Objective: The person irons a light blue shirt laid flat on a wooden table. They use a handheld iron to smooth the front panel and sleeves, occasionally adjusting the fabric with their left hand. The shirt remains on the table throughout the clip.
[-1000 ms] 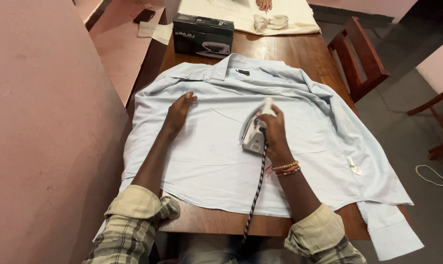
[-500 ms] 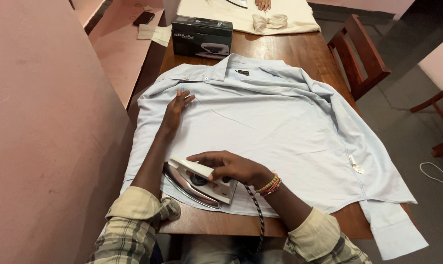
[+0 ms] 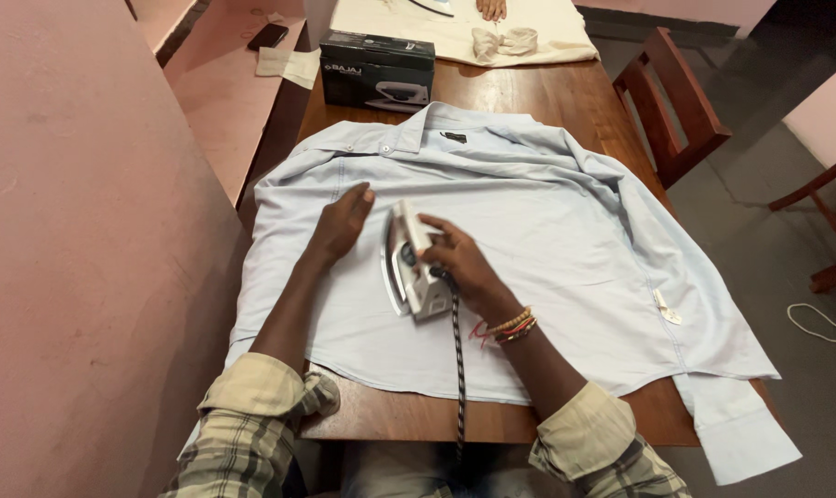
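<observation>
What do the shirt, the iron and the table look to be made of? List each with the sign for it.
Shirt: thin woven cloth, probably cotton, matte pale blue with soft creases.
Iron: white body, likely plastic, over a shiny metal-looking soleplate; braided cloth-covered cord.
Table: brown wood with visible grain and a glossy varnished sheen.

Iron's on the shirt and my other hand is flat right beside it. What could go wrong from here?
The left hand presses the shirt close beside the iron, so a sideways stroke could burn its fingers. The braided cord trails over the table edge toward your lap; a snag might tug the iron off line.
</observation>
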